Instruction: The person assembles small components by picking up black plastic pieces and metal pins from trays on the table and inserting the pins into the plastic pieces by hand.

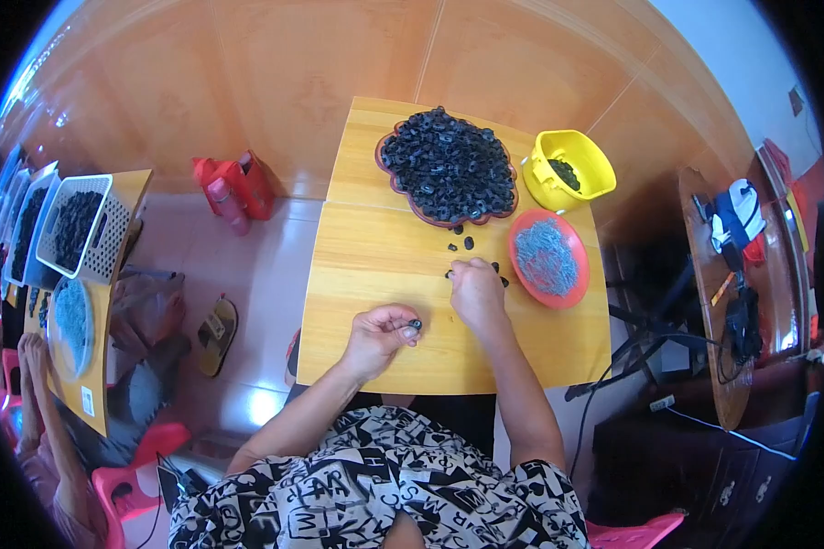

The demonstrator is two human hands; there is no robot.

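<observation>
Between the thumb and fingers of my left hand (382, 339) is a small black plastic part (416, 324), held low over the near half of the wooden table (339, 284). My right hand (476, 291) reaches farther forward with its fingers pinched together at the tabletop; what they hold, if anything, is hidden. Several loose black parts (469, 243) lie around its fingertips. Past them a dark red scalloped tray (384, 165) is heaped with black parts (449, 169). To the right of my right hand, an orange-red oval plate (558, 298) carries a pile of thin grey metal pieces (546, 256), perhaps screws or pins.
A yellow bucket (595, 174) with some black parts inside stands at the table's far right corner. On the left, another person's hands (33, 352) rest by a second table with a white basket (110, 224). A red bag (261, 188) and a slipper (217, 337) are on the floor.
</observation>
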